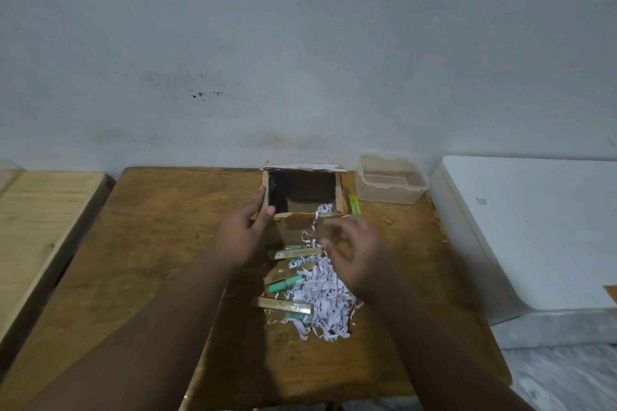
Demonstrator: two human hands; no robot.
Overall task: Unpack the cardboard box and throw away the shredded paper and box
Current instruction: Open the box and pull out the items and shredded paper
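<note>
Head view, looking down at a brown wooden table (160, 243) set against a pale wall (300, 43). Cardboard box (302, 190) stands at the far edge of the table, open toward the camera, inside dark and nearly bare; a few strips of shredded paper hang over its near lip. Left hand (242, 237) is at the box's near-left corner, fingers spread loosely, thumb tip just over the rim and fingertips against the left wall; it does not close around anything. Right hand (354, 253) hovers blurred above the table in front of the box, fingers spread and curled slightly, holding nothing that can be made out; one paper strip trails from the box toward it. Shredded paper (325, 300) lies in a loose white heap on the table in front of the box, partly under the right hand. Mixed in at its left side: several gold-coloured slim boxes (283, 305) and green tubes (283, 284), lying flat, some half buried. Clear plastic container (389, 182) sits right of the box, apart from it. A yellow-green utility knife (355, 204) lies between them, just beside the box's right wall. White surface (534, 227) to the right of the table; lighter wooden top (40, 227) to the left.
</note>
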